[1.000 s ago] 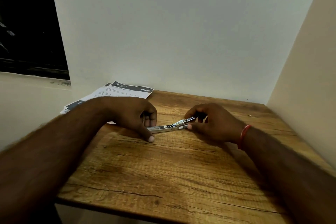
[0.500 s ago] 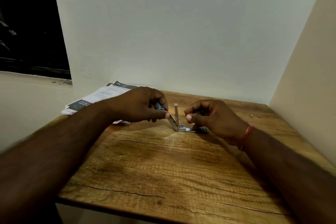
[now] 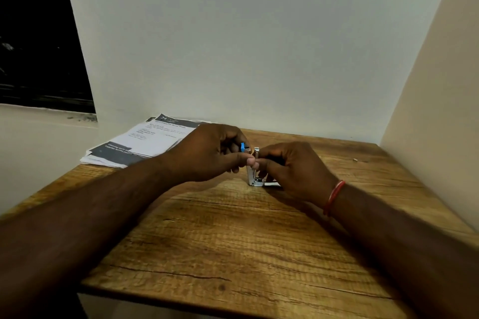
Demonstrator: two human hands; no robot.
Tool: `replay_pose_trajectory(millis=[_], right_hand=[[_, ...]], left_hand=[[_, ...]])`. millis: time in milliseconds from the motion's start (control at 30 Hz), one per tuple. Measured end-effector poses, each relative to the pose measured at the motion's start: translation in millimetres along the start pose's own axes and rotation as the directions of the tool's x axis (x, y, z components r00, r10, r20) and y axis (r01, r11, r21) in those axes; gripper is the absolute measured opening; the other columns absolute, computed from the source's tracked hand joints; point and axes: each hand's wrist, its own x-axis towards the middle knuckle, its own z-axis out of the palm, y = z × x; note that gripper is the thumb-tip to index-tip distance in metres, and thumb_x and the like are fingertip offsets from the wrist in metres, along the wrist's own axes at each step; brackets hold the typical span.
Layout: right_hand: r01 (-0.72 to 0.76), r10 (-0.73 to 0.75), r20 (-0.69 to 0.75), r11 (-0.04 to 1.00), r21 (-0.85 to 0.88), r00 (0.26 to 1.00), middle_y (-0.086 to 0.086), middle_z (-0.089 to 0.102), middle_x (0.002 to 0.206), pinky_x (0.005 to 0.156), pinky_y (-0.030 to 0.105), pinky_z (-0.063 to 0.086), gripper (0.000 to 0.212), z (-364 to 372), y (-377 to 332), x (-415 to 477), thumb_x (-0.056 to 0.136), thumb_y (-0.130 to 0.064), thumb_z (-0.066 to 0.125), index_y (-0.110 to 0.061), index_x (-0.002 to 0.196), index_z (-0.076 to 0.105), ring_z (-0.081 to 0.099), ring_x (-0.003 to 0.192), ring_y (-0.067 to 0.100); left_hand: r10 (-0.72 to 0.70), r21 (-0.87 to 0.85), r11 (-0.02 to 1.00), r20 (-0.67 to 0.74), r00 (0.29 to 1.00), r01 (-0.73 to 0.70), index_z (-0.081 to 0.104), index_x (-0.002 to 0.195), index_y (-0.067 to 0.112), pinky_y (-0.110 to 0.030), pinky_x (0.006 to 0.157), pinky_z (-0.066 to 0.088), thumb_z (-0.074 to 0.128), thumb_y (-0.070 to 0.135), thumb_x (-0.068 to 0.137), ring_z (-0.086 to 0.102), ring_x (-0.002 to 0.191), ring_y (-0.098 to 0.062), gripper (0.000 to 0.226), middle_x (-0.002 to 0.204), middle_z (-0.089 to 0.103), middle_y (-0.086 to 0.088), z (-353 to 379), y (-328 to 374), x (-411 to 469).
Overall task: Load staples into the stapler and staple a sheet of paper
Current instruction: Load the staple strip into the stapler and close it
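The stapler (image 3: 253, 179) stands hinged open on the desk (image 3: 233, 241) between both grips; left grip (image 3: 215, 153) pinches its blue-tipped top, right grip (image 3: 293, 171) pinches the upright metal rail.

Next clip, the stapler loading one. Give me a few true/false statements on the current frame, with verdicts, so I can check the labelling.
1. The stapler is swung open, with a metal arm standing upright. True.
2. The stack of papers lies under the stapler. False: it lies at the far left corner of the table, apart from the stapler.
3. Both the left hand and the right hand grip the stapler. True.
4. The red band is on the left wrist. False: it is on the right wrist.
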Motion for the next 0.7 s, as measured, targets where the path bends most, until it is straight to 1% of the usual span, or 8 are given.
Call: replay_pose_trajectory(millis=[100, 167, 267, 367, 433, 533, 600, 700], right_hand=[[0.033, -0.033, -0.012, 0.999, -0.023, 0.999, -0.009, 0.084, 0.085, 0.071, 0.039, 0.066, 0.02, -0.5, -0.5, -0.5, 0.104, -0.04, 0.076, -0.025, 0.102, 0.088, 0.079, 0.077, 0.006], [0.063, -0.064, -0.016, 0.997, -0.052, 0.998, -0.006, 0.084, 0.084, 0.07, 0.044, 0.065, 0.026, 0.4, -2.1, -1.0, 0.103, -0.044, 0.074, -0.022, 0.1, 0.088, 0.079, 0.076, 0.009], [0.096, -0.101, -0.031, 0.987, -0.127, 0.994, 0.0, 0.082, 0.08, 0.067, 0.046, 0.061, 0.038, 1.9, -5.9, -1.5, 0.101, -0.051, 0.068, -0.018, 0.095, 0.087, 0.076, 0.071, 0.015], [0.124, -0.132, -0.028, 0.973, -0.193, 0.991, 0.0, 0.076, 0.07, 0.062, 0.041, 0.055, 0.03, 3.2, -4.9, -1.2, 0.106, -0.034, 0.071, -0.016, 0.086, 0.083, 0.069, 0.064, 0.016], [0.132, -0.143, -0.031, 0.962, -0.238, 0.989, -0.004, 0.071, 0.065, 0.058, 0.039, 0.051, 0.027, 3.7, -4.1, -0.3, 0.107, -0.023, 0.073, -0.018, 0.082, 0.081, 0.064, 0.061, 0.014], [0.136, -0.15, -0.031, 0.952, -0.275, 0.988, -0.005, 0.069, 0.064, 0.058, 0.04, 0.05, 0.026, 5.3, -1.6, 1.2, 0.106, -0.018, 0.075, -0.017, 0.08, 0.08, 0.062, 0.059, 0.013], [0.149, -0.162, -0.023, 0.95, -0.276, 0.987, -0.004, 0.071, 0.066, 0.059, 0.042, 0.051, 0.026, 6.1, 0.0, 1.1, 0.106, -0.023, 0.074, -0.016, 0.082, 0.081, 0.063, 0.06, 0.013], [0.154, -0.168, -0.034, 0.953, -0.261, 0.985, -0.006, 0.068, 0.064, 0.057, 0.041, 0.05, 0.038, 6.9, -2.5, -1.6, 0.108, -0.043, 0.066, -0.02, 0.08, 0.078, 0.062, 0.06, 0.013]], left_hand=[[0.018, 0.021, 1.0, 0.0, 1.0, -0.018, 0.079, 0.096, 0.024, -0.025, 0.068, 0.062, 0.094, 0.032, 0.091, 0.082, 0.069, -0.012, 0.018, 0.078, 0.084, 0.001, 1.1, 1.9, -1.7], [0.028, 0.023, 0.999, -0.002, 1.0, -0.028, 0.078, 0.093, 0.024, -0.02, 0.064, 0.059, 0.095, 0.029, 0.091, 0.081, 0.067, -0.011, 0.017, 0.075, 0.083, 0.002, 1.3, 2.8, -2.3], [0.039, 0.042, 0.998, 0.002, 0.999, -0.039, 0.078, 0.092, 0.021, -0.02, 0.063, 0.058, 0.095, 0.024, 0.092, 0.081, 0.066, -0.011, 0.017, 0.074, 0.083, 0.002, 1.5, 3.9, -3.9], [0.052, 0.046, 0.998, -0.001, 0.999, -0.052, 0.076, 0.089, 0.024, -0.02, 0.063, 0.057, 0.096, 0.022, 0.091, 0.081, 0.066, -0.012, 0.02, 0.073, 0.082, -0.001, 2.5, 4.6, -5.2], [0.05, 0.04, 0.998, -0.002, 0.999, -0.05, 0.076, 0.089, 0.022, -0.022, 0.064, 0.058, 0.096, 0.021, 0.091, 0.082, 0.067, -0.015, 0.02, 0.074, 0.082, -0.002, 3.2, 5.1, -5.7], [0.062, 0.064, 0.996, -0.005, 0.998, -0.062, 0.078, 0.091, 0.016, -0.021, 0.063, 0.056, 0.095, 0.02, 0.092, 0.082, 0.068, -0.014, 0.018, 0.074, 0.083, -0.001, 3.6, 5.0, -6.1], [0.07, 0.068, 0.995, -0.016, 0.997, -0.069, 0.078, 0.09, 0.014, -0.019, 0.063, 0.054, 0.095, 0.019, 0.092, 0.082, 0.068, -0.015, 0.018, 0.073, 0.082, 0.0, 4.5, 6.0, -6.8], [0.064, 0.066, 0.996, -0.033, 0.997, -0.061, 0.079, 0.092, 0.01, -0.02, 0.063, 0.054, 0.094, 0.019, 0.093, 0.082, 0.069, -0.018, 0.018, 0.073, 0.082, -0.004, 5.9, 10.2, -8.9]])
